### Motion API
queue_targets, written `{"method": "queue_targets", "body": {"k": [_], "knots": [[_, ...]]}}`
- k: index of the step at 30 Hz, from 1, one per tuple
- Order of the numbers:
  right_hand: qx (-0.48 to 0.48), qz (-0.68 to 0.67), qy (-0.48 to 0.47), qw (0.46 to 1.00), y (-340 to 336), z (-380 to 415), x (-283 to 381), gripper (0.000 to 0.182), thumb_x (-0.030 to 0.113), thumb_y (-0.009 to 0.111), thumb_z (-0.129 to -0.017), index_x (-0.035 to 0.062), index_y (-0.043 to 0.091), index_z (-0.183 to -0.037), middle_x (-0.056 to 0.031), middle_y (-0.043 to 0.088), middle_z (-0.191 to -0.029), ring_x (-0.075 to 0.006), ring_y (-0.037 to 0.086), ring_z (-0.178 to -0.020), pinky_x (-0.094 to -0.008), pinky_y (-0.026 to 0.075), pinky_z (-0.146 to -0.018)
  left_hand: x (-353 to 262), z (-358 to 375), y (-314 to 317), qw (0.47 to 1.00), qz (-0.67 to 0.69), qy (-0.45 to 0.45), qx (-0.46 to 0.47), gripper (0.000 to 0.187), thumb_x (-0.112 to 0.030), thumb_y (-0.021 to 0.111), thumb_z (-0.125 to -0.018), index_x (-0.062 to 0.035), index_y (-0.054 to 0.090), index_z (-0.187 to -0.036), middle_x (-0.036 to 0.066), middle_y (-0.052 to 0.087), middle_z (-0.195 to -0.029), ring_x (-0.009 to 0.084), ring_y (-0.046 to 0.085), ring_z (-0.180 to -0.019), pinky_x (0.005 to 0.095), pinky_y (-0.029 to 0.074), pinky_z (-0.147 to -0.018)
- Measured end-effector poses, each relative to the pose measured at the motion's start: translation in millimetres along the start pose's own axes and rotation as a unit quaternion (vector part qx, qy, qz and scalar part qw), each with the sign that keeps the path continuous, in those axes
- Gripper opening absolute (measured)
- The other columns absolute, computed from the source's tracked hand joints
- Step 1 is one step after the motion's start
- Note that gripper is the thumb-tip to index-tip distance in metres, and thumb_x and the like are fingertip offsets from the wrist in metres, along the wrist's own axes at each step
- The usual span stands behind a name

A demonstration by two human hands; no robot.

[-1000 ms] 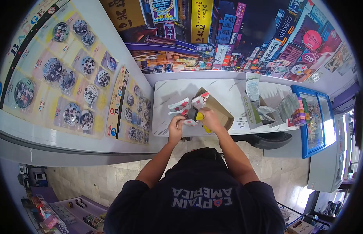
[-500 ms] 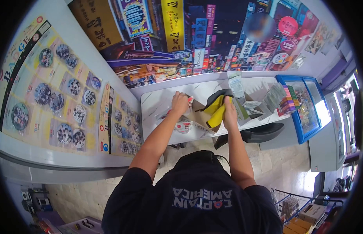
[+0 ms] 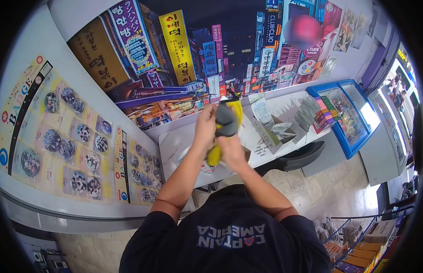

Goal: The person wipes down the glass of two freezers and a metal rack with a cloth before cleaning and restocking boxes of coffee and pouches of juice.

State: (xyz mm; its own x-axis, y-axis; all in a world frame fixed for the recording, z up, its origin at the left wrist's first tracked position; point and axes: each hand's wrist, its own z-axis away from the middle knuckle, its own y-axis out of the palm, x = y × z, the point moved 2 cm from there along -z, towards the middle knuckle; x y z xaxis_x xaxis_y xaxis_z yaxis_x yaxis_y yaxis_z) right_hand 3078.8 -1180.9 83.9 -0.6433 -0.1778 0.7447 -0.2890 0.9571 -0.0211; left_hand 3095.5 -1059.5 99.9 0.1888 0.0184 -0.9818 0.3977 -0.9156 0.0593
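Observation:
A yellow and grey item (image 3: pixel 227 122), soft-looking and slightly blurred, is held up over the white counter (image 3: pixel 261 150). My right hand (image 3: pixel 232 151) is closed around its lower part, and a yellow end hangs below, between my hands. At its left side my left hand (image 3: pixel 206 128) grips the edge, fingers bent. Beneath my hands, a clear plastic package with red print (image 3: pixel 207 168) lies on the counter, partly hidden by my left forearm. A brown box beside it is mostly covered by my right hand.
On the counter's right side stand a white and green carton (image 3: pixel 267 139), silvery packets (image 3: pixel 307 116) and colourful small boxes (image 3: pixel 324 111). Beyond is a blue-framed freezer (image 3: pixel 350 116). A black chair (image 3: pixel 302 157) sits under the front edge. Badge sheets (image 3: pixel 61 136) cover the left wall.
My right hand has brought the yellow and grey item left, away from the box. My left hand has left the package area and taken hold of the item. The view has shifted.

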Motion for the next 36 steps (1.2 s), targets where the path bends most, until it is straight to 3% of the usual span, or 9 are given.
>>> {"method": "queue_targets", "body": {"k": [1,6,8,11,18,25,29,34,36], "knots": [[0.038,0.021,-0.023,0.999,1,-7,15,0.063,0.035,0.048,-0.097,-0.0020,0.032,-0.145,-0.0208,0.015,-0.158,-0.0384,0.001,-0.147,-0.0430,0.005,-0.118,-5,8,12,0.997,0.079,-0.002,-0.005,0.014,-0.004,0.049,-0.095,-0.0027,0.063,-0.099,0.001,0.063,-0.089,0.0082,0.060,-0.081,0.0234,0.048,-0.073],[-0.103,0.208,-0.052,0.971,-11,-49,3,0.046,0.029,0.050,-0.097,-0.0016,0.048,-0.131,-0.0241,0.045,-0.139,-0.0419,0.039,-0.130,-0.0472,0.030,-0.107,-26,29,34,0.978,0.209,-0.026,0.007,0.011,-0.007,0.046,-0.099,-0.0021,0.056,-0.097,0.003,0.060,-0.092,0.0089,0.054,-0.086,0.0231,0.045,-0.077],[-0.068,0.059,0.198,0.976,-30,-62,-24,0.034,0.028,0.051,-0.097,-0.0003,0.055,-0.117,-0.0196,0.063,-0.104,-0.0332,0.061,-0.096,-0.0426,0.046,-0.084,3,20,27,0.988,0.149,-0.010,0.035,0.011,-0.009,0.048,-0.099,-0.0033,0.055,-0.092,0.003,0.060,-0.091,0.0073,0.053,-0.085,0.0228,0.044,-0.076],[-0.022,-0.006,0.236,0.971,-62,-57,-68,0.033,0.031,0.053,-0.097,0.0016,0.056,-0.111,-0.0103,0.063,-0.083,-0.0214,0.061,-0.075,-0.0378,0.047,-0.068,-13,15,21,0.993,0.070,0.002,0.091,0.015,-0.012,0.052,-0.099,-0.0050,0.053,-0.085,0.002,0.060,-0.083,0.0051,0.053,-0.078,0.0232,0.044,-0.068],[0.163,-0.154,0.300,0.927,-83,19,-79,0.053,0.015,0.087,-0.067,0.0027,0.061,-0.110,-0.0031,0.067,-0.100,-0.0138,0.061,-0.091,-0.0299,0.048,-0.084,-50,-4,18,0.979,0.022,-0.009,0.201,0.013,-0.012,0.055,-0.097,-0.0047,0.055,-0.086,0.000,0.060,-0.076,0.0054,0.052,-0.067,0.0235,0.044,-0.062],[0.191,-0.042,0.356,0.914,-113,22,-70,0.052,0.014,0.092,-0.057,0.0020,0.066,-0.100,-0.0010,0.069,-0.090,-0.0112,0.061,-0.083,-0.0289,0.048,-0.078,-66,-16,12,0.951,-0.100,0.016,0.291,0.014,-0.014,0.056,-0.097,-0.0049,0.056,-0.086,-0.003,0.060,-0.081,0.0028,0.052,-0.074,0.0203,0.042,-0.067],[0.093,-0.060,0.255,0.961,-136,29,-96,0.042,0.023,0.086,-0.070,0.0016,0.066,-0.099,-0.0024,0.068,-0.089,-0.0092,0.059,-0.080,-0.0273,0.047,-0.075,-83,-12,8,0.958,-0.149,0.077,0.232,0.015,-0.014,0.057,-0.096,-0.0020,0.058,-0.087,-0.002,0.060,-0.078,0.0032,0.050,-0.073,0.0216,0.040,-0.065],[-0.014,-0.264,0.311,0.913,-156,3,-68,0.031,0.022,0.068,-0.086,-0.0002,0.062,-0.106,-0.0053,0.067,-0.095,-0.0189,0.066,-0.087,-0.0332,0.051,-0.080,-120,5,12,0.942,-0.162,0.136,0.261,0.017,-0.015,0.059,-0.094,0.0006,0.060,-0.087,0.000,0.059,-0.075,0.0045,0.049,-0.072,0.0233,0.041,-0.067],[0.126,-0.236,0.215,0.939,-134,-17,-60,0.048,0.023,0.080,-0.074,0.0002,0.058,-0.111,-0.0048,0.065,-0.097,-0.0153,0.063,-0.088,-0.0313,0.050,-0.079,-110,6,22,0.931,-0.207,0.148,0.261,0.017,-0.015,0.060,-0.094,0.0013,0.062,-0.087,0.000,0.060,-0.076,0.0039,0.048,-0.074,0.0224,0.041,-0.069]]}}
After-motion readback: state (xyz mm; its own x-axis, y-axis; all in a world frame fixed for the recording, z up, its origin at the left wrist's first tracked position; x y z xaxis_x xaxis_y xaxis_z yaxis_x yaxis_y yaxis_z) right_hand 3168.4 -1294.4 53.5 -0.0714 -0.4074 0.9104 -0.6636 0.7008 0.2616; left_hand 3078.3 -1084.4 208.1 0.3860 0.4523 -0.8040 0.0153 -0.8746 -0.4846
